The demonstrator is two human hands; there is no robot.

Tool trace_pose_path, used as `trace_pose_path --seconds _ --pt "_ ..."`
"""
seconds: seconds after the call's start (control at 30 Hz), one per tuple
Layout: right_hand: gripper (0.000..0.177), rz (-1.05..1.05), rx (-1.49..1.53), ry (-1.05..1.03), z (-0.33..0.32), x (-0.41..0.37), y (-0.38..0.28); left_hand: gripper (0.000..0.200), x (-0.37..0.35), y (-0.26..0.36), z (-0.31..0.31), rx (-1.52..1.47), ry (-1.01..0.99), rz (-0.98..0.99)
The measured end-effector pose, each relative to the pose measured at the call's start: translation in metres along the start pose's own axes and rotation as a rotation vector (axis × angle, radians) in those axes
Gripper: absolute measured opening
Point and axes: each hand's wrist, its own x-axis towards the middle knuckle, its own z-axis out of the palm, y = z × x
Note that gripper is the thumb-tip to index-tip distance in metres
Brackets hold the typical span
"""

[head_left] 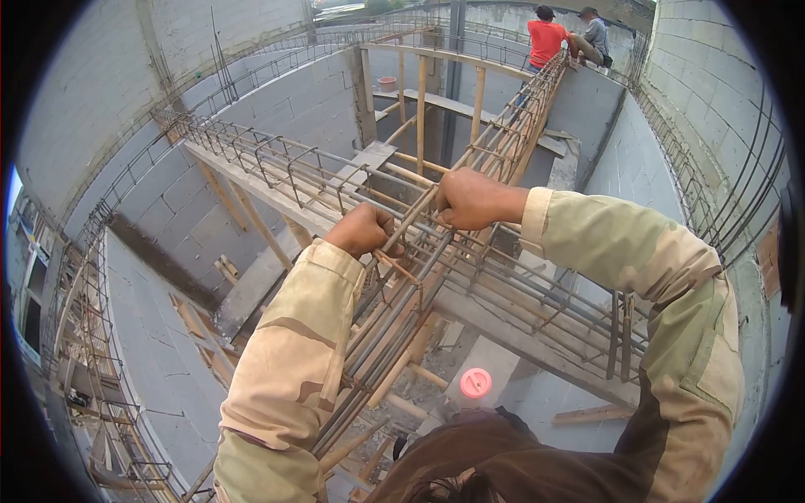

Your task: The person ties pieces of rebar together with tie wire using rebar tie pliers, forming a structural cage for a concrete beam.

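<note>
Two rebar cages cross in front of me. Over the crossing, a thin rusty rebar stirrup (pixel 411 220) runs slantwise between my hands. My left hand (pixel 362 230) is closed at its lower end, with the fingertips partly hidden among the bars. My right hand (pixel 476 199) is curled closed at the upper end, its knuckles up and its thumb side against the steel. Long grey rebars (pixel 438 261) pass beneath both hands. A bent rusty tie piece (pixel 402 270) stands just below my left hand.
Timber formwork boards (pixel 537 344) flank the cages, with wooden props (pixel 480 105) underneath. Far below lies a floor with a pink round lid (pixel 475 383). Grey block walls (pixel 277 96) surround the drop. Two people, one in a red shirt (pixel 547 44), sit atop the far wall.
</note>
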Motion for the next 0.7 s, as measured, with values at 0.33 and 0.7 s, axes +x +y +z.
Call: trace_pose_path --seconds 0.33,0.7 --pt "0.016 -0.005 -0.005 -0.024 -0.001 -0.005 -0.003 0.018 -0.011 0.017 -0.006 0.123 -0.002 0.094" --pt "0.017 -0.077 0.113 0.085 -0.001 -0.017 -0.006 0.016 -0.015 0.02 -0.004 0.058 0.011 0.094"
